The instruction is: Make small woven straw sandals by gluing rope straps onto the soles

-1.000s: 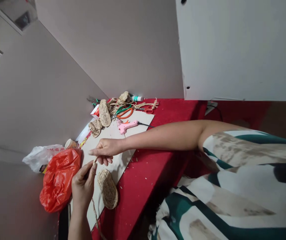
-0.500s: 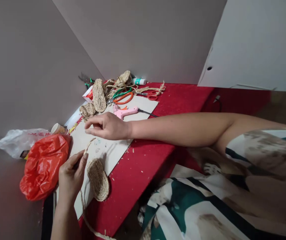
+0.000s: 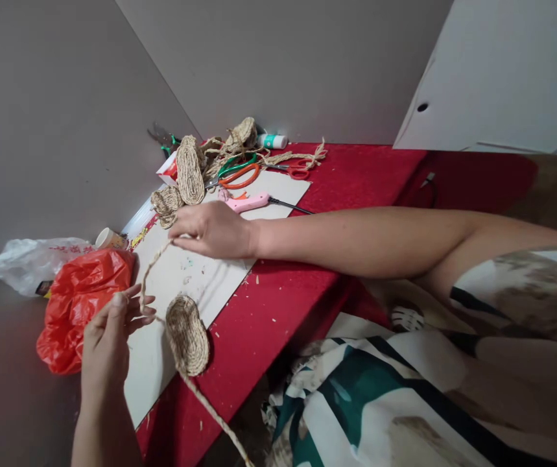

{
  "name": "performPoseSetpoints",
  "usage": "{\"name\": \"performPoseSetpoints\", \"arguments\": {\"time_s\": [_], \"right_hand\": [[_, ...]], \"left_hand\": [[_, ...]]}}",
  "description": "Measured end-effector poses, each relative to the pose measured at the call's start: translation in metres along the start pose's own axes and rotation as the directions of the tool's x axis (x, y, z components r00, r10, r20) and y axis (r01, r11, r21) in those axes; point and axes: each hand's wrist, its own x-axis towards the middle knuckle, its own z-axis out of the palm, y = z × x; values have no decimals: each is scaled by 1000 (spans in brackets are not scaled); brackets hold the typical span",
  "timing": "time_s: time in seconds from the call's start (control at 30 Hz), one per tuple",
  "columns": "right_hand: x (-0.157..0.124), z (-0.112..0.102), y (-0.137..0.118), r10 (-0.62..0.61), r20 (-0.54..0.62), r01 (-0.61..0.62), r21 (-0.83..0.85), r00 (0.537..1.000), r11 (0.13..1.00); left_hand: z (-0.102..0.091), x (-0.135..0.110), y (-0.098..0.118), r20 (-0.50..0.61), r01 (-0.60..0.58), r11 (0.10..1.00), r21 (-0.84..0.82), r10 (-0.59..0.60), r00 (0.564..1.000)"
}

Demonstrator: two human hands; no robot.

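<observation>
The right hand (image 3: pixel 213 228) closes its grip on the end of the braided tan jute cord (image 3: pixel 144 277). The cord's long axis runs down to the nearer left hand (image 3: pixel 107 334), whose grip is loose, with spread fingers brushing the cord. Just beside it, the oval coiled jute sole (image 3: pixel 188 334) lies on the red desk (image 3: pixel 278 305).

We've got the board (image 3: pixel 195 279) lying on the table (image 3: pixel 278 305). The woven sole (image 3: pixel 188 335) sits on its near end, right of our left hand (image 3: pixel 107 334). The rope (image 3: pixel 149 272) runs between that hand and our right hand (image 3: pixel 213 228). The glue gun (image 3: pixel 246 202) is just behind the right hand, with the scissors (image 3: pixel 237 174) further back. The plastic bag (image 3: pixel 81 295) lies left of the board.
</observation>
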Motion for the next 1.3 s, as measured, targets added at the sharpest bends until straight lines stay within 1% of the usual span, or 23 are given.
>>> {"name": "performPoseSetpoints", "arguments": {"time_s": [0.03,0.07,0.1,0.13,0.17,0.23,0.27,0.33,0.4,0.43,0.5,0.6,0.7,0.77,0.83,0.97,1.07,1.17,1.3], "right_hand": [[3,0,5,70,-80,-62,98,994,993],[6,-1,10,148,-139,-119,199,979,973],[9,-1,14,228,-169,-171,295,959,940],[12,-2,16,300,-168,-219,383,939,898],[14,-2,18,366,-145,-266,457,919,849],[17,-2,20,471,-45,-368,559,881,743],[18,-1,20,514,19,-426,587,858,689],[18,1,18,586,150,-539,613,797,577],[17,3,16,607,279,-614,642,744,459],[16,4,14,595,334,-633,659,731,407],[14,6,10,544,421,-645,691,726,326],[10,5,2,463,504,-653,714,729,252],[4,4,-6,388,549,-653,726,740,216],[0,3,-11,346,561,-645,736,752,207],[-3,3,-14,309,564,-633,745,766,209],[-5,5,-17,281,555,-618,743,783,256],[-5,7,-15,291,550,-620,726,783,297],[-6,9,-12,290,529,-602,726,797,331],[-9,14,-12,280,533,-602,726,798,333]], "left_hand": [[-3,3,-8,-8,24,999,38,-24,1000],[-4,5,-15,4,51,996,78,-51,999],[-4,6,-22,28,75,991,113,-79,996],[-2,7,-29,55,92,986,138,-100,993],[2,8,-33,73,102,982,158,-114,991],[10,7,-38,104,113,978,174,-132,986],[14,7,-39,123,118,979,168,-140,982],[20,7,-36,172,136,982,132,-158,972],[22,7,-32,226,167,983,71,-179,958],[22,7,-31,247,184,982,32,-186,951],[22,6,-28,260,215,974,-64,-192,946],[28,2,-24,213,235,939,-252,-183,960],[44,-7,-18,129,224,874,-431,-186,974],[56,-14,-16,84,211,836,-506,-196,977],[66,-20,-15,66,220,802,-556,-221,973],[76,-23,-21,128,289,723,-628,-270,954],[76,-22,-27,184,315,719,-620,-257,949],[74,-21,-30,222,337,715,-612,-254,941],[71,-23,-31,265,378,697,-609,-270,926]]}}
